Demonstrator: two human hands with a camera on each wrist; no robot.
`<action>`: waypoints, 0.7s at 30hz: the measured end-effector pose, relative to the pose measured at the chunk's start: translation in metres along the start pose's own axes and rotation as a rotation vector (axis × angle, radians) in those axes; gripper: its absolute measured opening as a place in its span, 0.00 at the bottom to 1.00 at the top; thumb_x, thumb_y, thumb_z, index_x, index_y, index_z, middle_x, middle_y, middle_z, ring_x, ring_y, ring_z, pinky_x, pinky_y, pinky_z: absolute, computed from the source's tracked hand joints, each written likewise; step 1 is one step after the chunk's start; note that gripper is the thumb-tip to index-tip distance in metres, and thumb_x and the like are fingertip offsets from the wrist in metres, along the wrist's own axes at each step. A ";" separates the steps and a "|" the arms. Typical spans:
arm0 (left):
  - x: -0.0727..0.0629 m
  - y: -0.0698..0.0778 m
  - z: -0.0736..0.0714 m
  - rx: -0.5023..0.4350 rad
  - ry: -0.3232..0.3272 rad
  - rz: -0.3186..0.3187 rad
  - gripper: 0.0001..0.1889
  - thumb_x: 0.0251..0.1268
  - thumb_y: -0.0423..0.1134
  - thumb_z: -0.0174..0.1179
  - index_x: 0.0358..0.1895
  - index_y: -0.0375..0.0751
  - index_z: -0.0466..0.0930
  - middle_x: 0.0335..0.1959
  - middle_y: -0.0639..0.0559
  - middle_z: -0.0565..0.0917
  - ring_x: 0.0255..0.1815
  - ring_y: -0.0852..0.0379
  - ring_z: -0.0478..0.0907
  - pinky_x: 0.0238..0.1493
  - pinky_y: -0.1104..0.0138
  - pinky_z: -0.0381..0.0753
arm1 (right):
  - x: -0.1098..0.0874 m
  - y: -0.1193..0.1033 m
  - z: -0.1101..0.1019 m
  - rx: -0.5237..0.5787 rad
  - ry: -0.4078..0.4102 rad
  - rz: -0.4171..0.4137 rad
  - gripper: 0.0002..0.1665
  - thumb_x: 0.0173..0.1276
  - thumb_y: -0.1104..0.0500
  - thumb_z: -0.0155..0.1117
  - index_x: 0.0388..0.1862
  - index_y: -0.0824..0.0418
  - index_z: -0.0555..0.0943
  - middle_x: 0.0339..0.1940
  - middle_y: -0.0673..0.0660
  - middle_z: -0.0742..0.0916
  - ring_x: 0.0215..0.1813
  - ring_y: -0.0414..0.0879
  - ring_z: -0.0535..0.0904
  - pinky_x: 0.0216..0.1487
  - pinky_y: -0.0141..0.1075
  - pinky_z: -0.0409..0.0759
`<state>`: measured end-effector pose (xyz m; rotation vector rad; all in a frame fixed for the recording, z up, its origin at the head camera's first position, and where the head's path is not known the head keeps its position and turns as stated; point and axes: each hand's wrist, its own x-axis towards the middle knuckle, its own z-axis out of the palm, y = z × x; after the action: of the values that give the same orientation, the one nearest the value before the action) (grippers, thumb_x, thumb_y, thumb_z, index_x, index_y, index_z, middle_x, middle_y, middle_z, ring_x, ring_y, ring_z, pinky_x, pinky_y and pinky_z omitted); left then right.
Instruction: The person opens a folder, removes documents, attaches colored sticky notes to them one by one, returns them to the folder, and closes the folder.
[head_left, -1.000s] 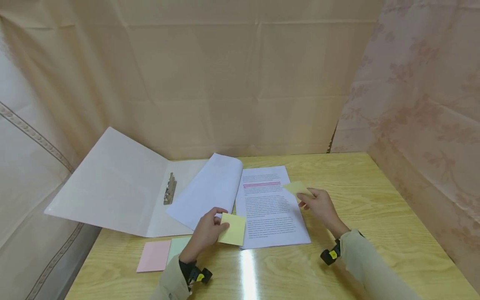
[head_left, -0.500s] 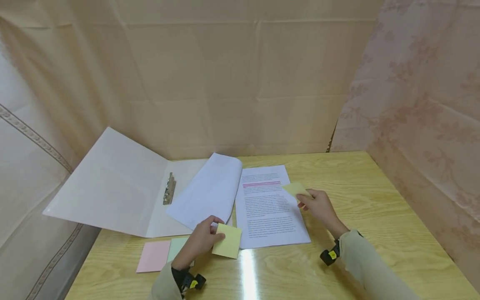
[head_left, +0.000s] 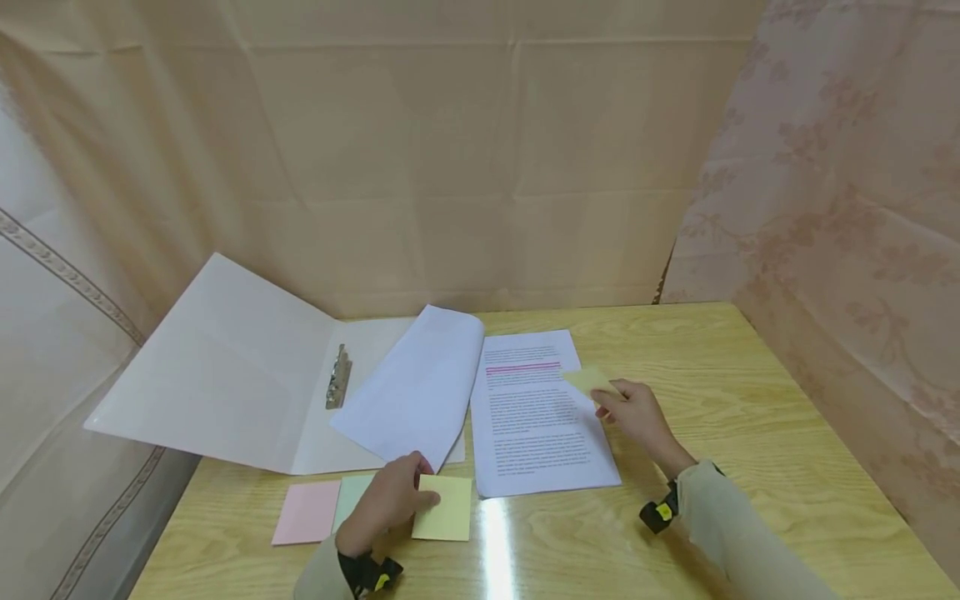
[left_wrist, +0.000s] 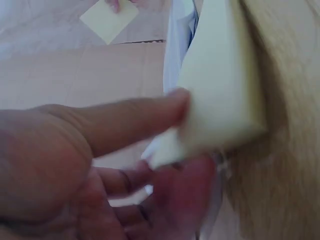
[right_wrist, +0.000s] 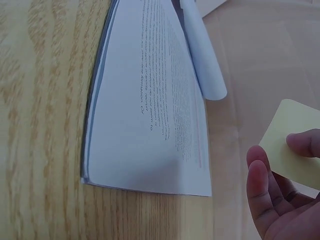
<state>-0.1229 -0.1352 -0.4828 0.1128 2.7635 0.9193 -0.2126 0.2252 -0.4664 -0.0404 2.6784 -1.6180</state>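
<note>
A pad of yellow sticky notes [head_left: 448, 510] is pinched between the thumb and fingers of my left hand [head_left: 388, 500], low over the table's front. The left wrist view shows the sticky-note pad [left_wrist: 220, 85] blurred, with its thick edge visible. My right hand [head_left: 637, 418] pinches a single yellow sticky note [head_left: 585, 380] above the right edge of a printed document [head_left: 528, 450]. Two pink lines mark text near the top of that page. In the right wrist view the thumb lies flat on the sticky note [right_wrist: 285, 135].
An open white binder [head_left: 225, 367] with a metal clip [head_left: 339, 379] lies at the left. A turned-over sheet [head_left: 427, 375] covers part of it. Pink [head_left: 306, 512] and green sticky-note pads [head_left: 351, 498] lie on the wooden table [head_left: 735, 400] before it.
My left hand has moved left and toward the table's front edge, carrying the yellow sticky-note pad away from the document. The right hand stays nearly still with its sticky note.
</note>
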 end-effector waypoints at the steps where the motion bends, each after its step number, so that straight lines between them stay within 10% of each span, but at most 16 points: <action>1: -0.001 0.000 0.000 0.031 0.013 0.000 0.15 0.53 0.38 0.71 0.41 0.39 0.76 0.27 0.51 0.74 0.28 0.56 0.68 0.29 0.65 0.68 | 0.000 0.000 0.000 -0.003 -0.002 -0.002 0.16 0.71 0.60 0.58 0.40 0.75 0.82 0.26 0.59 0.86 0.32 0.48 0.81 0.39 0.43 0.82; 10: -0.009 0.006 -0.003 0.271 0.095 -0.079 0.16 0.47 0.40 0.72 0.33 0.39 0.73 0.24 0.50 0.74 0.24 0.54 0.69 0.25 0.64 0.68 | -0.001 -0.003 0.001 0.009 -0.012 0.003 0.16 0.70 0.61 0.59 0.40 0.76 0.81 0.24 0.57 0.86 0.30 0.46 0.81 0.37 0.42 0.82; 21: -0.011 0.002 -0.013 0.274 0.064 -0.116 0.16 0.50 0.39 0.71 0.27 0.42 0.70 0.23 0.52 0.72 0.24 0.55 0.67 0.24 0.66 0.64 | -0.001 -0.002 0.002 0.007 -0.010 -0.001 0.15 0.70 0.62 0.59 0.40 0.77 0.81 0.25 0.59 0.86 0.29 0.44 0.80 0.37 0.41 0.82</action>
<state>-0.1153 -0.1425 -0.4696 -0.0317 2.9050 0.5217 -0.2117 0.2225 -0.4656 -0.0495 2.6659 -1.6235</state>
